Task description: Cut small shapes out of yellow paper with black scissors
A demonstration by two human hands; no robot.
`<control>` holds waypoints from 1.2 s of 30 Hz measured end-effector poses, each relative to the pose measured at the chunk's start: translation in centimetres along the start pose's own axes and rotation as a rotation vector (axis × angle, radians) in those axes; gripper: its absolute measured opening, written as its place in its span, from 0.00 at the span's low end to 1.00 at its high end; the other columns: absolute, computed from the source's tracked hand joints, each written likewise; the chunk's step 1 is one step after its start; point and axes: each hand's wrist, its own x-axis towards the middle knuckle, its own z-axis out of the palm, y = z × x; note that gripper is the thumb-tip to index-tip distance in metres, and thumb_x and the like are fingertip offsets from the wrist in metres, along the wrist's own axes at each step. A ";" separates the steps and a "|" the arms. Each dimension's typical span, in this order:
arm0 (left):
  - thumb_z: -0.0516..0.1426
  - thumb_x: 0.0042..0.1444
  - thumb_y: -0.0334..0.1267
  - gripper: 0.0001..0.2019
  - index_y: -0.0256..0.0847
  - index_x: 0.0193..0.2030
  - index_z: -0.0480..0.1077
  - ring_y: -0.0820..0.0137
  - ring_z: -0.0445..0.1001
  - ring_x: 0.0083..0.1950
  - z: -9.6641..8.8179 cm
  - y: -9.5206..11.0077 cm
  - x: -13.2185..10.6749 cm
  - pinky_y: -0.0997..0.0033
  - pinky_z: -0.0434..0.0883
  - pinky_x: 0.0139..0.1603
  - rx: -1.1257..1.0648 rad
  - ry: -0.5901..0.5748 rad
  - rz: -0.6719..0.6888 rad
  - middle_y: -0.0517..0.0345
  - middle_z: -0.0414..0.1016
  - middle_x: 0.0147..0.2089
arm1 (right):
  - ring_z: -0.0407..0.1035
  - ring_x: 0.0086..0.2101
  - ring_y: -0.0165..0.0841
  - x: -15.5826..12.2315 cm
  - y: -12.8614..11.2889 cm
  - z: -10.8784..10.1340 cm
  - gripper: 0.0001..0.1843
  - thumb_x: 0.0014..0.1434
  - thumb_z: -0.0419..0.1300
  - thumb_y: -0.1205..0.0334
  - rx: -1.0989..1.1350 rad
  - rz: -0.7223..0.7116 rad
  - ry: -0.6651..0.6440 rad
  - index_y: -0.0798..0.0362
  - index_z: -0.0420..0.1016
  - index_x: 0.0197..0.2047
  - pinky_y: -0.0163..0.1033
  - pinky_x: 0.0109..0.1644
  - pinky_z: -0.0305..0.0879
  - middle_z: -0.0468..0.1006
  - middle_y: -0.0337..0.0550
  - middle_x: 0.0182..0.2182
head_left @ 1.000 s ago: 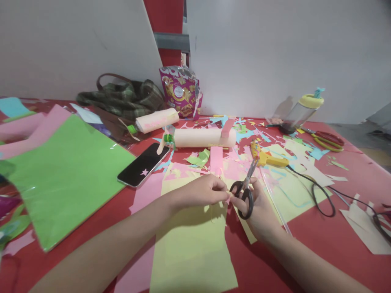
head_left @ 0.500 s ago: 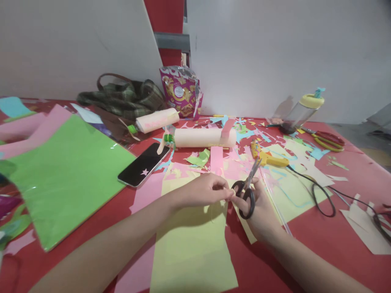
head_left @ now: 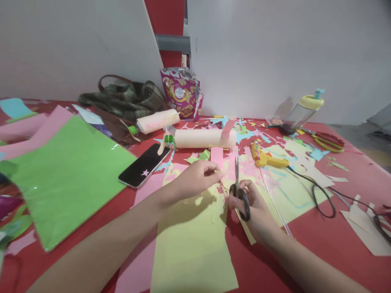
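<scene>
From where I stand, the right hand [head_left: 256, 211] has its fingers clamped on the scissors [head_left: 236, 179], tips toward the far edge of the bench [head_left: 250, 272]. The left hand [head_left: 198, 178], fingertips together, hovers above 1 yellow sheet [head_left: 195, 252]; whether they pinch anything, I cannot tell.

Red table [head_left: 259, 274]: green sheet [head_left: 76, 175], phone [head_left: 137, 169], snack bag [head_left: 180, 95], paper scraps [head_left: 249, 136], clear bottle [head_left: 299, 117]

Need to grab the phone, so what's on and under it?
On the phone lies a pink star; a beige strip overlaps the phone's far end, though whether they touch is unclear. Anything underneath is covered.
</scene>
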 end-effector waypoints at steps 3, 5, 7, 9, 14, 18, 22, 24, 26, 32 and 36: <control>0.45 0.51 0.40 0.12 0.37 0.21 0.55 0.80 0.52 0.22 -0.5 0.1 0.0 0.79 0.51 0.21 -0.025 0.096 0.012 0.65 0.51 0.21 | 0.57 0.22 0.24 0.0 0.0 0.1 0.13 0.48 0.59 0.62 0.002 -0.010 -0.086 0.47 0.54 0.31 0.29 0.22 0.53 0.58 0.31 0.23; 0.45 0.52 0.40 0.12 0.37 0.20 0.54 0.80 0.51 0.21 -0.7 0.2 0.0 0.79 0.51 0.21 -0.038 0.133 0.025 0.65 0.51 0.21 | 0.58 0.24 0.25 -0.2 -0.2 0.1 0.14 0.48 0.59 0.57 -0.002 -0.020 -0.156 0.48 0.54 0.31 0.31 0.26 0.55 0.58 0.31 0.23; 0.45 0.52 0.40 0.13 0.37 0.20 0.54 0.80 0.51 0.21 -0.7 0.3 0.0 0.79 0.51 0.21 -0.038 0.150 0.034 0.65 0.51 0.20 | 0.58 0.25 0.26 -0.3 -0.4 0.2 0.15 0.48 0.58 0.53 -0.011 -0.021 -0.230 0.48 0.54 0.32 0.33 0.28 0.55 0.60 0.33 0.24; 0.46 0.52 0.40 0.13 0.37 0.20 0.55 0.79 0.52 0.21 -0.6 0.3 0.0 0.79 0.51 0.21 -0.018 0.154 0.036 0.65 0.51 0.20 | 0.58 0.27 0.27 -0.5 -0.6 0.2 0.16 0.47 0.57 0.51 -0.025 -0.010 -0.294 0.48 0.54 0.32 0.34 0.29 0.55 0.61 0.35 0.26; 0.46 0.52 0.41 0.12 0.36 0.23 0.61 0.79 0.54 0.22 -0.2 0.1 0.0 0.78 0.53 0.22 0.040 0.105 0.051 0.65 0.55 0.20 | 0.57 0.27 0.28 -0.5 -1.0 0.1 0.16 0.48 0.56 0.48 -0.051 0.014 -0.352 0.48 0.54 0.32 0.36 0.31 0.55 0.61 0.37 0.29; 0.45 0.52 0.39 0.12 0.37 0.25 0.64 0.78 0.58 0.23 -0.1 0.3 -0.2 0.78 0.55 0.23 0.079 0.071 0.071 0.64 0.59 0.21 | 0.58 0.29 0.29 -0.5 -1.0 0.2 0.17 0.48 0.55 0.47 -0.061 0.009 -0.352 0.48 0.54 0.32 0.37 0.33 0.55 0.62 0.37 0.30; 0.45 0.52 0.40 0.12 0.37 0.25 0.65 0.77 0.60 0.24 -0.1 0.3 -0.2 0.78 0.56 0.24 0.124 0.076 0.085 0.63 0.63 0.23 | 0.57 0.28 0.28 -0.6 -0.9 0.1 0.17 0.48 0.55 0.47 -0.065 0.012 -0.351 0.48 0.54 0.32 0.37 0.33 0.56 0.62 0.37 0.30; 0.45 0.52 0.40 0.13 0.37 0.25 0.65 0.77 0.60 0.24 -0.1 0.3 -0.1 0.78 0.56 0.24 0.140 0.076 0.088 0.63 0.63 0.22 | 0.57 0.27 0.27 -0.6 -0.9 0.1 0.17 0.48 0.55 0.47 -0.060 0.012 -0.354 0.48 0.54 0.32 0.37 0.34 0.56 0.62 0.37 0.30; 0.45 0.52 0.40 0.13 0.37 0.25 0.65 0.77 0.60 0.24 -0.1 0.3 -0.1 0.78 0.56 0.24 0.148 0.074 0.093 0.63 0.64 0.22 | 0.58 0.26 0.27 -0.6 -0.8 0.1 0.17 0.48 0.55 0.47 -0.057 0.014 -0.357 0.48 0.54 0.32 0.38 0.34 0.56 0.62 0.37 0.30; 0.45 0.52 0.40 0.13 0.36 0.25 0.65 0.77 0.60 0.24 0.0 0.3 -0.2 0.77 0.55 0.24 0.161 0.061 0.088 0.63 0.63 0.22 | 0.58 0.24 0.28 -0.7 -0.6 0.0 0.16 0.48 0.55 0.48 -0.045 0.045 -0.334 0.48 0.55 0.33 0.37 0.30 0.57 0.63 0.37 0.27; 0.45 0.52 0.40 0.13 0.36 0.25 0.65 0.77 0.60 0.25 0.0 0.3 -0.2 0.77 0.55 0.24 0.157 0.063 0.088 0.62 0.64 0.23 | 0.57 0.24 0.28 -0.7 -0.7 0.1 0.17 0.47 0.56 0.47 -0.048 0.052 -0.327 0.47 0.55 0.32 0.36 0.28 0.57 0.64 0.38 0.28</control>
